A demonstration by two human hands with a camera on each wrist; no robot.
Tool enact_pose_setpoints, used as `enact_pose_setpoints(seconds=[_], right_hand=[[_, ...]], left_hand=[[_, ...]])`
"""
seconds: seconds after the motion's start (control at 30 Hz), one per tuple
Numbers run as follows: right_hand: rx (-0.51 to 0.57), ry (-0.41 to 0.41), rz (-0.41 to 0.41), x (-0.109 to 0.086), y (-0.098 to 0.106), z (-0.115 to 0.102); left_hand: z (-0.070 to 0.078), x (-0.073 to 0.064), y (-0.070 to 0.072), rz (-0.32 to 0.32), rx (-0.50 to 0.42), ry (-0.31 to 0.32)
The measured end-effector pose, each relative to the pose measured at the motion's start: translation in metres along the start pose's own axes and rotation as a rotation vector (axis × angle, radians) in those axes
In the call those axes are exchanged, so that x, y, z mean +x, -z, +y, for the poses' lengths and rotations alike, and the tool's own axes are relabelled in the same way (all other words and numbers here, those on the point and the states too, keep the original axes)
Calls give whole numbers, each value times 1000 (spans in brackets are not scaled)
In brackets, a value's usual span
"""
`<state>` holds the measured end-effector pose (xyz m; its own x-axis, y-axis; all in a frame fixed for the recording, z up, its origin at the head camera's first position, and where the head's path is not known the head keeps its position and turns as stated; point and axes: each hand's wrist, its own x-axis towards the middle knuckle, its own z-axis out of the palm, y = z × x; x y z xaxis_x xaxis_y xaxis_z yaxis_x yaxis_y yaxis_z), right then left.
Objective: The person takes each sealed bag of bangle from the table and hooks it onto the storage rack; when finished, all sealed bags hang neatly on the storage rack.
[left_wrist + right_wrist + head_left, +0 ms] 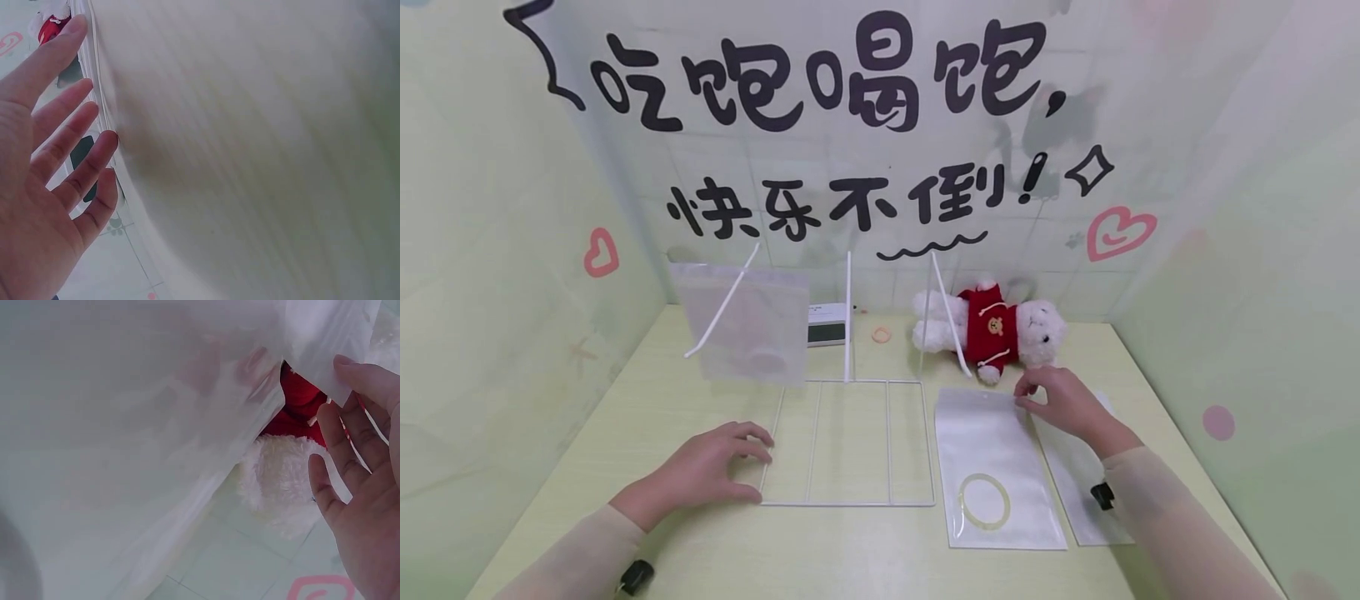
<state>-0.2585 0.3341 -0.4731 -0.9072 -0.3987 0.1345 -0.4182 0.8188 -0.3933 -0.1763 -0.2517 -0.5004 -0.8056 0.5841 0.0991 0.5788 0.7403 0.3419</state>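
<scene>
A white wire rack lies with its rectangular base on the table, and several thin white prongs rise behind it. My left hand is at the base's left side, thumb near the front corner and fingers loosely bent along the wire. In the left wrist view, the fingertips are at the rack's edge. My right hand pinches the top right corner of a flat white plastic pouch marked with a pale yellow ring. Most of the pouch lies flat right of the rack. Close up, the corner sits between thumb and forefinger.
A second white pouch lies partly under my right forearm. A translucent pouch hangs at the left prong. Behind are a white-and-dark box, a small orange ring and a white plush bear in a red top. Printed sheets wall the table.
</scene>
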Motion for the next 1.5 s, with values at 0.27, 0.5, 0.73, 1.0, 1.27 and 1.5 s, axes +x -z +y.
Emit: enact_pose_setpoints(seconds=[0.27,0.5,0.73,1.0,1.27,1.5], right_hand=[[48,54,45,-9,3,-11],[37,118,127,-16,8,-26],[62,222,203,-20,14,-48],[63,330,278,-24,24,-71],[107,474,331,-25,41,-95],[158,587,393,-26,57,-121]], left_hand=[[0,0,1,1,5,-3],[1,1,1,2,3,-6],[1,0,0,-3,-1,-3],[0,0,1,-5,5,1],[0,0,2,-5,12,-8],[-1,1,1,-8,10,-8]])
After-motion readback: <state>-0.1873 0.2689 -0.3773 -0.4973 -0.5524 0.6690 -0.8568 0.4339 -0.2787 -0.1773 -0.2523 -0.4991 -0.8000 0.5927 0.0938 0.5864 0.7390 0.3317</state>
